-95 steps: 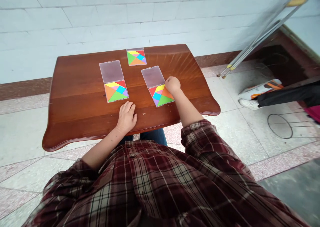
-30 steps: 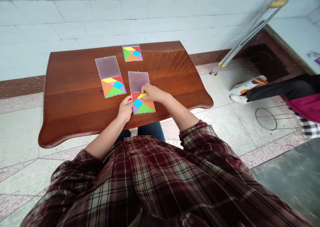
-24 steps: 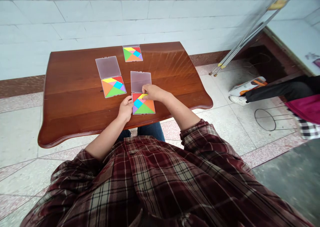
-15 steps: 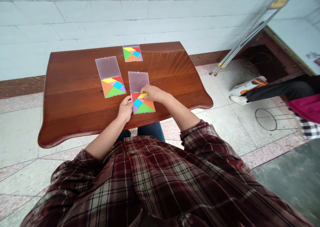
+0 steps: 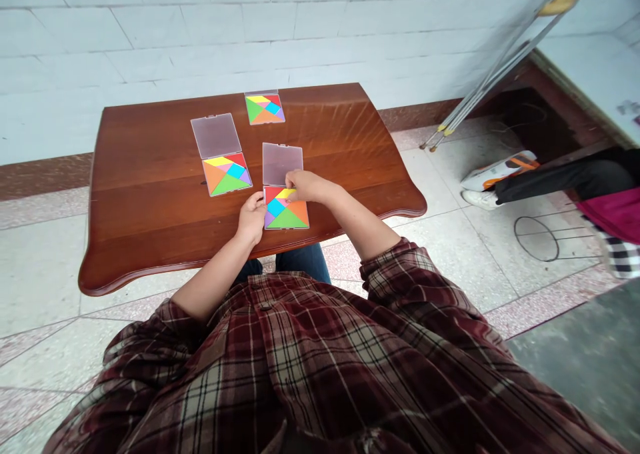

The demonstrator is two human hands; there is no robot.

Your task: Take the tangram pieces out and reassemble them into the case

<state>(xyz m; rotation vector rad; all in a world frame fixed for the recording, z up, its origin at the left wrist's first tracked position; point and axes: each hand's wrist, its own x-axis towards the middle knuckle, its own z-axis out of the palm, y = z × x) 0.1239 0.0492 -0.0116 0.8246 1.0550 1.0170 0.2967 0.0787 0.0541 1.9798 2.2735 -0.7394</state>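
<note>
Here, the right hand (image 5: pixel 307 186) has a closed grip on the yellow tangram piece (image 5: pixel 286 193) in the clear case (image 5: pixel 283 164). The left hand (image 5: pixel 251 217), not grasping, touches the case edge on the desk (image 5: pixel 150 174).

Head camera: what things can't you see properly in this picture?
Head view:
Multicoloured tangram puzzle in a clear plastic case: the right hand's fingers hide part of its top edge.
Thin metal poles with a yellow band: blurred, and cut off by the top edge.
Magenta cloth: cut off by the right edge.
</note>
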